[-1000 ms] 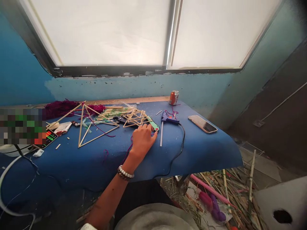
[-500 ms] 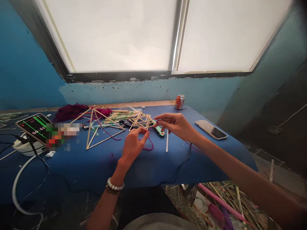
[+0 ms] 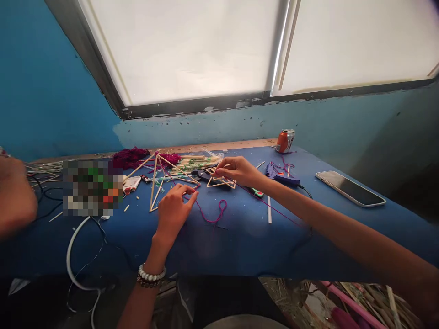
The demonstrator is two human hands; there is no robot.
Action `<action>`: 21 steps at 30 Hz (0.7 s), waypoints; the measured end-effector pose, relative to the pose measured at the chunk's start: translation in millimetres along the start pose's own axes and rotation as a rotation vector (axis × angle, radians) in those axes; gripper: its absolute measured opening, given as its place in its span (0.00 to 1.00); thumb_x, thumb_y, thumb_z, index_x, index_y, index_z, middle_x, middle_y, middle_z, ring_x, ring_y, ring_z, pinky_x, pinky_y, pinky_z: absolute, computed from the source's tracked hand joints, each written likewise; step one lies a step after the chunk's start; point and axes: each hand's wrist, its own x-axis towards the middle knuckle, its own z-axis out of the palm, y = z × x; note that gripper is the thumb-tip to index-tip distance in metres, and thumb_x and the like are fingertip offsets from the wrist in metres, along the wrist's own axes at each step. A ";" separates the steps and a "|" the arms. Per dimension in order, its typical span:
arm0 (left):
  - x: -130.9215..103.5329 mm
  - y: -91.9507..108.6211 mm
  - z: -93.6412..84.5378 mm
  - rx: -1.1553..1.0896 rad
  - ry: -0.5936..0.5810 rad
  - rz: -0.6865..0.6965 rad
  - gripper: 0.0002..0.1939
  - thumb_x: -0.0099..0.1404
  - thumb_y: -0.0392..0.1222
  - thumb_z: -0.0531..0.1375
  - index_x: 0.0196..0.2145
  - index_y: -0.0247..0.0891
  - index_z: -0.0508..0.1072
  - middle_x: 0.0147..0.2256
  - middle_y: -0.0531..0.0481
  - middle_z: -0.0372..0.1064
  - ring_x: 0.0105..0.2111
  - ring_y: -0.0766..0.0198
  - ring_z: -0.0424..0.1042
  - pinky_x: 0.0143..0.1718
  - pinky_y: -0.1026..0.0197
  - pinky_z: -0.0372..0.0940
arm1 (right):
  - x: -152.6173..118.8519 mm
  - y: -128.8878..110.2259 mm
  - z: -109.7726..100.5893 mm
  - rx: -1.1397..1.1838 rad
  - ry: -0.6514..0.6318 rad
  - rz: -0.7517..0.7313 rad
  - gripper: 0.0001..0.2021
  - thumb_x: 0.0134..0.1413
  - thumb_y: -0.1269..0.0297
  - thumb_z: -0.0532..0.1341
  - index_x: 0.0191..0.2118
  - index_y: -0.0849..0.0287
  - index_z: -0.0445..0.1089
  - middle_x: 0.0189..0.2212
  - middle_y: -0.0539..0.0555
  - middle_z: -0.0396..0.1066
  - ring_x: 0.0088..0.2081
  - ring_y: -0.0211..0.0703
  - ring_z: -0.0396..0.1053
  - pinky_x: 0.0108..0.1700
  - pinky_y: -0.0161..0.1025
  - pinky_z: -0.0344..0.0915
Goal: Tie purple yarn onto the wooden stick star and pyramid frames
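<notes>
My left hand (image 3: 176, 205) is closed in a pinch on purple yarn (image 3: 206, 219), beside the right corner of a large pyramid frame of thin sticks (image 3: 154, 183). From that hand a strand curls into a loop on the blue table. Another strand hangs from the pyramid's tied top toward the same fingers. Higher and to the right, my right hand (image 3: 236, 169) pinches a bit of purple yarn at its fingertips. A strand trails from it down to the right. Just beneath lies a smaller stick frame (image 3: 221, 183), partly covered by the hand.
Behind the frames are dark-handled pliers (image 3: 202, 175), cut sticks (image 3: 192, 165) and a purple yarn bundle (image 3: 130, 157). On the right stand a blue glue gun (image 3: 283, 177), a can (image 3: 285, 140) and a phone (image 3: 350, 188). Another person's hand (image 3: 15, 196) shows at the left edge.
The view has turned left. Both my hands have shifted left over the table, the left one to the pyramid's corner. The timer phone is out of sight, and another person's hand has appeared.
</notes>
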 end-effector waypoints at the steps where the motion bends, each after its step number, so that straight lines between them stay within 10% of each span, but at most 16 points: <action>1: 0.0 -1.1 -0.8 0.000 0.019 -0.005 0.11 0.67 0.52 0.60 0.39 0.44 0.78 0.39 0.51 0.74 0.30 0.62 0.70 0.34 0.61 0.60 | 5.5 -1.2 0.2 -0.009 -0.015 -0.013 0.08 0.57 0.61 0.65 0.33 0.61 0.71 0.30 0.54 0.78 0.33 0.41 0.75 0.30 0.35 0.65; 10: 38.4 9.6 -20.6 -0.447 0.090 -0.095 0.18 0.66 0.57 0.60 0.37 0.40 0.79 0.31 0.54 0.73 0.25 0.68 0.63 0.28 0.64 0.58 | 53.6 -19.2 7.9 -0.109 -0.161 -0.103 0.13 0.55 0.54 0.65 0.31 0.60 0.74 0.26 0.50 0.70 0.28 0.37 0.65 0.29 0.35 0.59; 16: 58.5 8.5 -15.9 -0.405 0.148 -0.128 0.18 0.63 0.57 0.62 0.32 0.39 0.79 0.24 0.55 0.70 0.22 0.68 0.61 0.24 0.64 0.54 | 80.4 -17.7 15.2 -0.076 -0.197 -0.253 0.12 0.55 0.56 0.65 0.33 0.61 0.75 0.19 0.46 0.64 0.23 0.33 0.58 0.24 0.35 0.50; 21: 55.6 0.1 -10.0 -0.289 0.208 -0.143 0.17 0.65 0.56 0.62 0.30 0.40 0.77 0.25 0.56 0.71 0.22 0.69 0.61 0.26 0.64 0.54 | 84.1 -23.0 27.5 -0.143 -0.118 -0.311 0.07 0.57 0.65 0.62 0.32 0.62 0.75 0.27 0.52 0.76 0.28 0.37 0.69 0.31 0.36 0.62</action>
